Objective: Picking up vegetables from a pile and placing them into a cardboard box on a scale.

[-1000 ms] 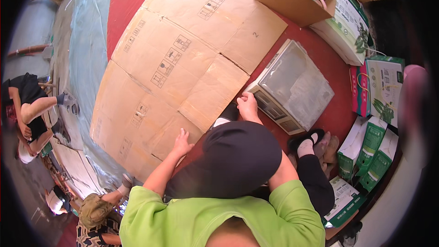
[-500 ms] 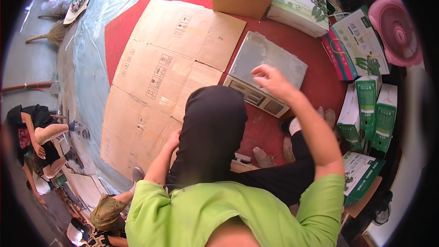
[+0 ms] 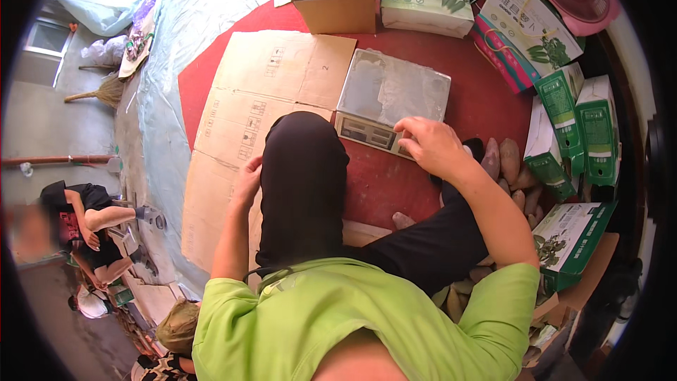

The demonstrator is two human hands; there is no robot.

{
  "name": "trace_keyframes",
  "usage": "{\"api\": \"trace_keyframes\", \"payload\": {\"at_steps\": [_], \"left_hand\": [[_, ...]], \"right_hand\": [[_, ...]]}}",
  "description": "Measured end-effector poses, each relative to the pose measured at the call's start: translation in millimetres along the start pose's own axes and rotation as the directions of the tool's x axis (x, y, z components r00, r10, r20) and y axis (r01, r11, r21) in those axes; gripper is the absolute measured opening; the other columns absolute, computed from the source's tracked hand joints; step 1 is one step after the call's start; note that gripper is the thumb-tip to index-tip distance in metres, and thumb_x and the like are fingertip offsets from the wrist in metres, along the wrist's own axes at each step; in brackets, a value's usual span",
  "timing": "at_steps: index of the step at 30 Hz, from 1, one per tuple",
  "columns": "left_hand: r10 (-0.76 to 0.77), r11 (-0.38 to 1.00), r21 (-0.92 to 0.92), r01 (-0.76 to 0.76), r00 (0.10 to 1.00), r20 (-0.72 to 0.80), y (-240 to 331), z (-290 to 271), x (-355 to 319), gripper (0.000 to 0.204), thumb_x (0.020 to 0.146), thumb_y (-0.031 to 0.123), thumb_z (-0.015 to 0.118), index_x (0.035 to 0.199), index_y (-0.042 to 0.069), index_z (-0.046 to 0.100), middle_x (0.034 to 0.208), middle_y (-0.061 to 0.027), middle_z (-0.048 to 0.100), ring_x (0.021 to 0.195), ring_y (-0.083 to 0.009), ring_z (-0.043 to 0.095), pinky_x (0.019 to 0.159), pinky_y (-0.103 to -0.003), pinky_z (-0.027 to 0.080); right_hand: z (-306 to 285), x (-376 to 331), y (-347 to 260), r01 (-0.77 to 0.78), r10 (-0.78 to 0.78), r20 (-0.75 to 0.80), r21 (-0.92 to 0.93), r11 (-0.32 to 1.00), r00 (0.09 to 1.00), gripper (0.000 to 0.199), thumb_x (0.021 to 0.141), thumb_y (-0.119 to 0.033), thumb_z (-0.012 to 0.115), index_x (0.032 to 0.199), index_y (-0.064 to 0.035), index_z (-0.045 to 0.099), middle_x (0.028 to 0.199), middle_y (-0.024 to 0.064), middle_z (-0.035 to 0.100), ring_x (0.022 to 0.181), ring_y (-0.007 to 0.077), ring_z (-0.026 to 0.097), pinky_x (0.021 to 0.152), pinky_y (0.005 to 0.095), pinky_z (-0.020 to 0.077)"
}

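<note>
red floor mat: right hand, fingers loosely spread, presses the scale; left hand rests open, empty.

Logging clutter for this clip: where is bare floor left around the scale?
Free: flattened cardboard left of the scale; red mat between scale and green cartons. Crowded: sweet potatoes beside the right hand.

Grey flat-topped scale flat on red mat; front panel facing person

Red floor mat under flattened cardboard, scale
</note>
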State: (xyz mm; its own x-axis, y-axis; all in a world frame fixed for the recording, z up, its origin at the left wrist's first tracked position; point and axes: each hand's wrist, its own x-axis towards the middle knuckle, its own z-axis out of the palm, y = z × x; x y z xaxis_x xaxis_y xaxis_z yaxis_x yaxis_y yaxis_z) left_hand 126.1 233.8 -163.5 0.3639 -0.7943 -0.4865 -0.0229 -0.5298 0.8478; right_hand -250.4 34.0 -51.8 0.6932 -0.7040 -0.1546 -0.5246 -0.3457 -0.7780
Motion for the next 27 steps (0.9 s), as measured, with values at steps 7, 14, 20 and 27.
{"api": "trace_keyframes", "payload": {"at_steps": [7,14,20,27], "left_hand": [[0.19,0.975,-0.075,-0.21,0.958,-0.217,70.2,11.0,-41.4,0.025,0.095,0.015,0.055,0.116,0.002,0.062,0.103,-0.0087,0.067,0.091,-0.0168,0.066,0.071,-0.027,0.052],[0.562,0.813,0.075,-0.577,0.745,-0.36,166.9,14.9,-79.3,0.021,0.094,0.009,0.055,0.111,-0.001,0.063,0.099,-0.0099,0.066,0.088,-0.0182,0.065,0.075,-0.029,0.053],[0.777,0.589,0.059,-0.806,0.545,-0.314,231.0,51.5,-94.4,0.02,0.093,0.005,0.055,0.11,-0.003,0.063,0.097,-0.0105,0.067,0.086,-0.0184,0.066,0.075,-0.029,0.052],[0.712,0.702,0.023,-0.712,0.702,0.014,258.1,114.3,-29.1,0.021,0.091,-0.001,0.053,0.109,-0.004,0.063,0.097,-0.01,0.067,0.086,-0.0163,0.064,0.078,-0.028,0.051]], "right_hand": [[-0.9,1.4,12.0,0.041,-0.064,-0.053,-0.361,0.932,0.997,0.022,0.085,-0.017,0.061,0.105,-0.0074,0.062,0.102,0.0137,0.065,0.093,0.033,0.062,0.081,0.0423,0.0494],[-9.0,16.3,17.5,0.014,-0.035,-0.043,-0.414,0.91,0.998,0.025,0.086,-0.02,0.062,0.108,-0.0085,0.061,0.099,0.0151,0.066,0.093,0.0351,0.063,0.081,0.0443,0.0494],[-8.1,24.2,18.1,0.015,-0.022,-0.01,-0.421,0.907,1.0,0.024,0.085,-0.02,0.062,0.106,-0.0078,0.061,0.098,0.0162,0.066,0.094,0.0346,0.063,0.08,0.0445,0.0496],[-7.0,35.6,32.0,-0.046,0.048,-0.004,-0.369,0.928,0.999,0.025,0.084,-0.02,0.063,0.105,-0.0073,0.061,0.096,0.0157,0.066,0.092,0.0345,0.063,0.08,0.044,0.0497]]}}
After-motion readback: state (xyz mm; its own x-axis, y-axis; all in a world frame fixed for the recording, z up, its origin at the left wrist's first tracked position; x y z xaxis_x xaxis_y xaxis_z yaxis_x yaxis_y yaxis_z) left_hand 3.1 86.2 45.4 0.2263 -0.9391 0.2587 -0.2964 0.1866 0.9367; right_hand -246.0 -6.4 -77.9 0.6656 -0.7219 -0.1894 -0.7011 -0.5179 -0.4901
